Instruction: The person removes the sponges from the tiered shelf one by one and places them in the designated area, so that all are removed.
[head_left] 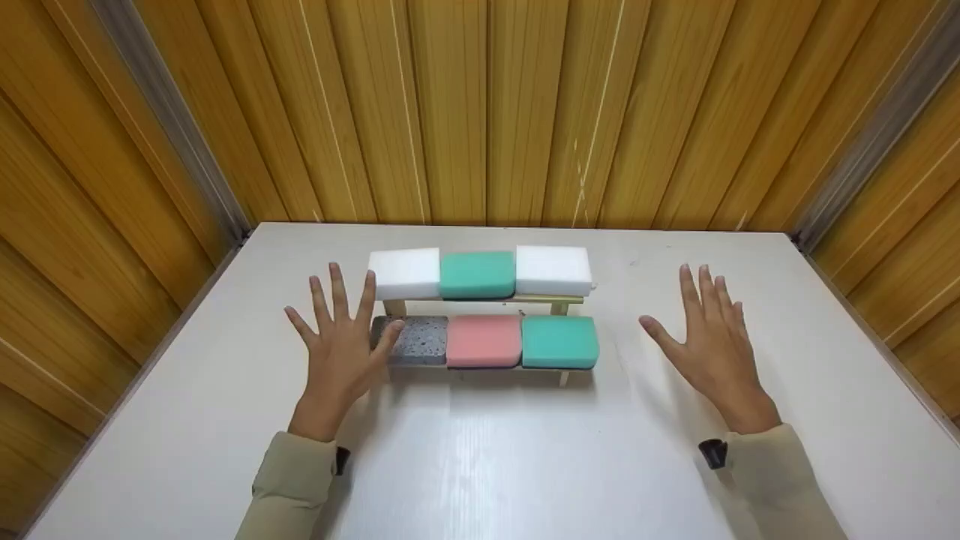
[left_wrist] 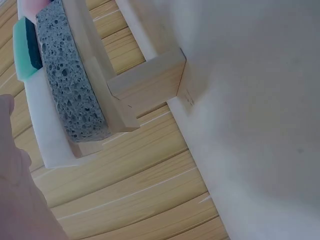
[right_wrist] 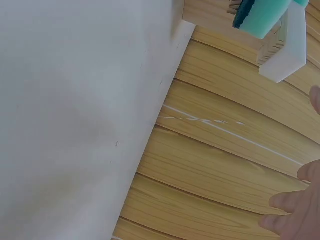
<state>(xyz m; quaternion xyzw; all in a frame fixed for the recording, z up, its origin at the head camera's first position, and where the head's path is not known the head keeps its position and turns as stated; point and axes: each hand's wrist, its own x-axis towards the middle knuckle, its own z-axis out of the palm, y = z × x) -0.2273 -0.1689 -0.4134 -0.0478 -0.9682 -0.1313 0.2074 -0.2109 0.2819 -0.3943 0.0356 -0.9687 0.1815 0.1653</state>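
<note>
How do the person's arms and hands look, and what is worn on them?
The left hand and right hand are bare, with no glove or ring visible. The left sleeve and right sleeve are long, beige and slightly puffy. A small black piece shows at the inner edge of each.

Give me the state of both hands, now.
Left hand: open, fingers spread, holding nothing.
Right hand: open, fingers straight, thumb held out, holding nothing.
</note>
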